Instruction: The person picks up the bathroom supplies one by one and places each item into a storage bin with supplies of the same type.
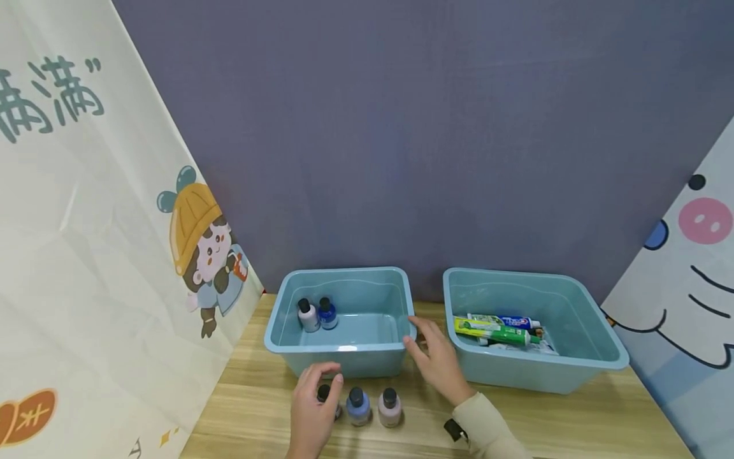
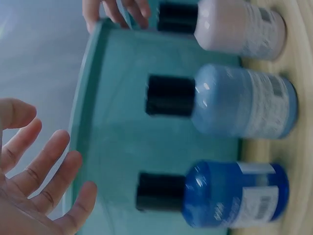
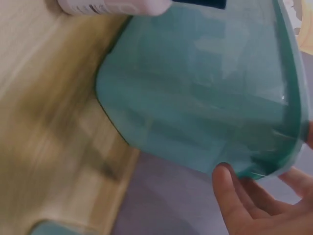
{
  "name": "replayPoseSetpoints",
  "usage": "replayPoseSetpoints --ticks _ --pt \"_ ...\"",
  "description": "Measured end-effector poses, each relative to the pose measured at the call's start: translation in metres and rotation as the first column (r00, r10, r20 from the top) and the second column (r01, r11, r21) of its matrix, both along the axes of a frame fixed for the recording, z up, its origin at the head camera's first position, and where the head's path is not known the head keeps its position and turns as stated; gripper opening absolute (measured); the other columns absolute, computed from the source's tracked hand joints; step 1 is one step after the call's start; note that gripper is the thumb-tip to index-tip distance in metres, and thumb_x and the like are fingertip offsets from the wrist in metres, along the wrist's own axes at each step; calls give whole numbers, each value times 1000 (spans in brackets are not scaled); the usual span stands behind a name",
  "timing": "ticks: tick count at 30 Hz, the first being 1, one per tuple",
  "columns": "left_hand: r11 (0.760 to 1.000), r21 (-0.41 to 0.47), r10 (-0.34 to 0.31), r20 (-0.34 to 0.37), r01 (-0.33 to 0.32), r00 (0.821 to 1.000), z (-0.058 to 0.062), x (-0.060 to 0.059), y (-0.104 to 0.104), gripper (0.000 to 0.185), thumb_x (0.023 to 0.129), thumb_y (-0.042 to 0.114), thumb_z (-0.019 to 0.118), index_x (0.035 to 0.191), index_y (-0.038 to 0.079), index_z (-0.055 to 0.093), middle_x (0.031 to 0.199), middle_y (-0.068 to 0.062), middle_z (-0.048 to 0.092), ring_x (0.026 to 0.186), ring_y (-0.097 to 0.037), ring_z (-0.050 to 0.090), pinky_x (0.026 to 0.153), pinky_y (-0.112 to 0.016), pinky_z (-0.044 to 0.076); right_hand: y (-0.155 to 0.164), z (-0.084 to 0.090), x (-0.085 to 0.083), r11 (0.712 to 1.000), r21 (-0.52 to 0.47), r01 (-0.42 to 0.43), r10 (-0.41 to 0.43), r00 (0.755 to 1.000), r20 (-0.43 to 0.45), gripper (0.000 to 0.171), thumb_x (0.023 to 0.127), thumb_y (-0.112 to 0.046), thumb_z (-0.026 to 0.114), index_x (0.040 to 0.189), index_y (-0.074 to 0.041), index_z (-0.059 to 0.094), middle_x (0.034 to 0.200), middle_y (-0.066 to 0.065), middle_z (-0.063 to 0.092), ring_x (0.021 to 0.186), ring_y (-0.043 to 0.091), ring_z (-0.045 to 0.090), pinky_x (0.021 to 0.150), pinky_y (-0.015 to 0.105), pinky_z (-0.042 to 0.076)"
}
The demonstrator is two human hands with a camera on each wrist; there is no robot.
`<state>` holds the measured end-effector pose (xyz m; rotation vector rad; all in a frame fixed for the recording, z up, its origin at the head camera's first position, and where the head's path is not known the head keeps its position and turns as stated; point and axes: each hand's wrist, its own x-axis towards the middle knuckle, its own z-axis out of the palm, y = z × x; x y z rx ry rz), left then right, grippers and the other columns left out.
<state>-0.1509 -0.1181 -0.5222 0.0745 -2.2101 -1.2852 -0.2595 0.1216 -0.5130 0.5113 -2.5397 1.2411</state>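
My left hand (image 1: 312,405) hovers at the dark blue bottle (image 2: 230,195), fingers loosely bent and apart from it in the left wrist view. In the head view that hand partly hides the bottle. Beside it stand a light blue bottle (image 1: 358,408) and a pale pink bottle (image 1: 390,410), all upright with black caps. Behind them is a light blue bin (image 1: 344,364) holding a whitish bottle (image 1: 309,319) and a blue bottle (image 1: 328,317). My right hand (image 1: 437,363) touches this bin's right rim, its fingers fairly straight and the thumb near the outer corner.
A second light blue bin (image 1: 539,376) stands to the right, with a green toothpaste tube (image 1: 499,333), a blue-and-white tube (image 1: 516,322) and other packets inside. Both bins sit on the wooden table (image 1: 241,382) near a grey backdrop (image 1: 401,140). Printed sheets flank both sides.
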Motion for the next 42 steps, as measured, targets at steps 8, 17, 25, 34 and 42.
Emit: replayPoseSetpoints --ticks 8,17,25,34,42 --pt "994 -64 92 94 -86 991 -16 -1 -11 27 84 7 80 102 25 73 103 17 69 105 -8 61 95 -33 50 -5 -13 -1 981 -191 -28 68 977 203 52 104 -30 61 153 -20 48 136 14 62 101 13 62 85 28 53" --pt "990 -98 125 212 -106 969 -32 2 -22 31 85 11 81 113 17 73 112 4 69 113 -19 61 102 -48 48 -11 -19 -1 963 -266 -35 104 962 250 49 107 -31 54 154 -25 42 157 18 46 136 35 53 108 51 46" --pt "991 -99 122 346 -93 930 -45 5 -28 40 86 21 82 123 16 68 121 -2 67 115 -24 61 100 -50 50 -12 -25 -2 949 -312 -38 131 949 285 51 108 -37 50 156 -30 36 163 17 37 145 39 43 115 59 37" --pt "991 -112 109 354 -73 929 -59 8 -30 41 84 25 85 120 15 69 116 -2 68 109 -24 63 89 -41 53 -13 -28 -1 932 -361 -36 157 937 311 52 109 -35 50 157 -31 33 164 19 33 146 42 40 114 60 38" --pt "992 -100 109 321 -80 941 -73 5 -32 37 82 21 86 116 16 71 111 -1 71 103 -22 65 84 -34 54 -13 -27 -1 934 -355 -37 160 932 325 54 108 -43 49 158 -33 31 164 19 33 144 42 43 109 59 43"
